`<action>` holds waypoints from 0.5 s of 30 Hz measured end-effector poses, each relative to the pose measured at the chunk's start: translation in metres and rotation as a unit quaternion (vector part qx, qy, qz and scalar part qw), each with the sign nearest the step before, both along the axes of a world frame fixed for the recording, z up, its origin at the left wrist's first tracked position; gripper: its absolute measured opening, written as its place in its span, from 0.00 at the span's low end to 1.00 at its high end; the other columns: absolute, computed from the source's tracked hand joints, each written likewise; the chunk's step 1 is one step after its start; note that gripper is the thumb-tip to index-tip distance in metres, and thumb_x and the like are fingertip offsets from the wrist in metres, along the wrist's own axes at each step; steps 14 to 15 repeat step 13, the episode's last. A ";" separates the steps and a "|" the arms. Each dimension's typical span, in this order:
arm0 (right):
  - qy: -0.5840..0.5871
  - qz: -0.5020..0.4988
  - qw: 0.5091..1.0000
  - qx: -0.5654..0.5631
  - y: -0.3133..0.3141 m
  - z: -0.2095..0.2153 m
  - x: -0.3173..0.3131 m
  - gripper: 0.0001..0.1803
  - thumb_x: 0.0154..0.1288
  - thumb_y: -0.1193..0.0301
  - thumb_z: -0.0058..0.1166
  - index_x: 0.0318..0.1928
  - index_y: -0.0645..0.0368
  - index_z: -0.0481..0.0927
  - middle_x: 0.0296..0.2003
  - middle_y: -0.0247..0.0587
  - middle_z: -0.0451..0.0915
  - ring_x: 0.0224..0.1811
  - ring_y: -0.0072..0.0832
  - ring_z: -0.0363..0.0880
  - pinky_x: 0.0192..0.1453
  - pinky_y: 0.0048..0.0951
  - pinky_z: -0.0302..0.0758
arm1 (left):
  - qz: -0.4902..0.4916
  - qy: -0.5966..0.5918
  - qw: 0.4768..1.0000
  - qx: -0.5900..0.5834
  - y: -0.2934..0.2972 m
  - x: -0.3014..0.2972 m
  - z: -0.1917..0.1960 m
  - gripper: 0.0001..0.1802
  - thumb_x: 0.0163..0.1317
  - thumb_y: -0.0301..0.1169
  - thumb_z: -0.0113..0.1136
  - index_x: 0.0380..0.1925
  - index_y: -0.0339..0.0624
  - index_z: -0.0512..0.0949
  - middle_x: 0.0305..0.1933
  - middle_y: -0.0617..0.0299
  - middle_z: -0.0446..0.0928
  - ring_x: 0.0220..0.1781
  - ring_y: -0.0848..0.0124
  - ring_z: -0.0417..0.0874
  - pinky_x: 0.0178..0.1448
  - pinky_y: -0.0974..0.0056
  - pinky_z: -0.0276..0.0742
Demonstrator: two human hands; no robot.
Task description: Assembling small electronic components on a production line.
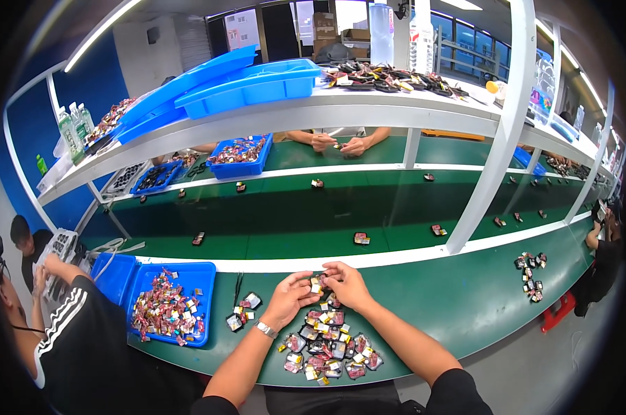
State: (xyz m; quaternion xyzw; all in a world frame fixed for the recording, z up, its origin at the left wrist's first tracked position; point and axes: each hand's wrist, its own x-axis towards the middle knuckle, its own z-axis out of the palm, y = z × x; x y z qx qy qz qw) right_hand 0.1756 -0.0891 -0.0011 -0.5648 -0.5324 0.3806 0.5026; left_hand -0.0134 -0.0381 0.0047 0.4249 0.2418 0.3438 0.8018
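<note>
A small electronic unit [316, 284] with a white-and-yellow battery and reddish circuitry is held between both hands. My left hand [289, 302], with a watch on its wrist, grips it by the fingertips from the left. Opposite, the fingers of my right hand [349, 286] close on its right side and partly cover it. Just below lies a pile of similar units [327, 346] in black casings, spread toward the table's front edge. Several more units [244, 315] rest left of my left wrist, beside dark tweezers [238, 285].
A blue tray [210, 304] of loose red-and-white parts stands at left, near a co-worker's striped sleeve [74, 311]. Beyond a white rail, a green belt [278, 225] carries scattered units. A white shelf [368, 104] crosses above; another person's hands [337, 144] work behind. More units [531, 273] lie right.
</note>
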 end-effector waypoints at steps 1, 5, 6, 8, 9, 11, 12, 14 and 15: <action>0.023 -0.017 0.999 0.019 0.000 0.006 -0.001 0.20 0.62 0.76 0.58 0.55 0.66 0.74 0.39 0.43 0.83 0.39 0.24 0.83 0.44 0.27 0.81 | -0.011 0.011 1.000 -0.002 0.002 -0.002 0.000 0.21 0.68 0.23 0.53 0.60 0.32 0.66 0.51 0.52 0.77 0.46 0.64 0.84 0.54 0.61 0.84; 0.046 -0.012 0.999 0.006 -0.007 0.035 -0.006 0.18 0.60 0.78 0.59 0.51 0.66 0.75 0.36 0.40 0.83 0.36 0.21 0.83 0.42 0.24 0.80 | -0.043 0.031 0.999 -0.009 0.003 -0.004 0.003 0.18 0.70 0.25 0.51 0.58 0.34 0.70 0.49 0.55 0.78 0.46 0.67 0.83 0.53 0.58 0.85; 0.008 -0.020 1.000 0.015 -0.009 0.036 -0.006 0.17 0.60 0.77 0.60 0.50 0.67 0.76 0.34 0.40 0.84 0.35 0.20 0.83 0.41 0.23 0.81 | -0.053 0.043 0.998 0.009 0.001 -0.001 0.008 0.18 0.70 0.26 0.52 0.58 0.34 0.70 0.48 0.57 0.78 0.46 0.68 0.83 0.52 0.59 0.85; -0.001 -0.022 1.000 0.018 -0.010 0.042 -0.010 0.16 0.59 0.76 0.61 0.48 0.67 0.77 0.34 0.41 0.84 0.35 0.20 0.83 0.41 0.23 0.81 | -0.056 0.042 0.997 0.033 0.002 -0.002 0.004 0.18 0.70 0.27 0.54 0.58 0.34 0.70 0.46 0.57 0.80 0.47 0.67 0.84 0.51 0.60 0.86; -0.013 -0.024 0.999 0.022 -0.011 0.043 -0.011 0.15 0.59 0.75 0.61 0.46 0.67 0.78 0.34 0.41 0.84 0.35 0.20 0.83 0.41 0.23 0.81 | -0.057 0.044 0.997 0.031 0.002 -0.004 0.003 0.18 0.70 0.27 0.54 0.58 0.34 0.70 0.46 0.57 0.80 0.47 0.67 0.84 0.51 0.60 0.86; -0.018 -0.028 0.999 0.017 -0.010 0.042 -0.010 0.12 0.60 0.74 0.62 0.43 0.66 0.80 0.34 0.41 0.85 0.35 0.20 0.83 0.42 0.24 0.81 | -0.056 0.045 0.997 0.035 0.004 -0.004 0.002 0.18 0.70 0.28 0.55 0.57 0.34 0.71 0.46 0.57 0.80 0.47 0.67 0.84 0.50 0.61 0.86; -0.047 -0.020 0.998 0.025 -0.010 0.041 -0.008 0.14 0.59 0.73 0.63 0.45 0.64 0.80 0.36 0.39 0.85 0.36 0.21 0.83 0.41 0.23 0.81 | -0.057 0.040 0.997 0.028 0.004 -0.003 0.001 0.18 0.69 0.28 0.56 0.57 0.34 0.71 0.45 0.58 0.81 0.46 0.68 0.84 0.50 0.61 0.86; -0.077 -0.011 0.996 0.032 -0.009 0.038 -0.006 0.15 0.59 0.73 0.65 0.47 0.63 0.80 0.37 0.38 0.85 0.36 0.21 0.83 0.41 0.22 0.81 | -0.057 0.041 0.997 0.026 0.003 -0.003 0.000 0.18 0.69 0.28 0.56 0.57 0.34 0.71 0.45 0.58 0.81 0.46 0.68 0.84 0.50 0.61 0.86; -0.077 -0.011 0.996 0.032 -0.009 0.038 -0.006 0.15 0.59 0.73 0.65 0.47 0.63 0.80 0.37 0.38 0.85 0.36 0.21 0.83 0.41 0.22 0.81 | -0.057 0.041 0.997 0.026 0.003 -0.003 0.000 0.18 0.69 0.28 0.56 0.57 0.34 0.71 0.45 0.58 0.81 0.46 0.68 0.84 0.50 0.61 0.86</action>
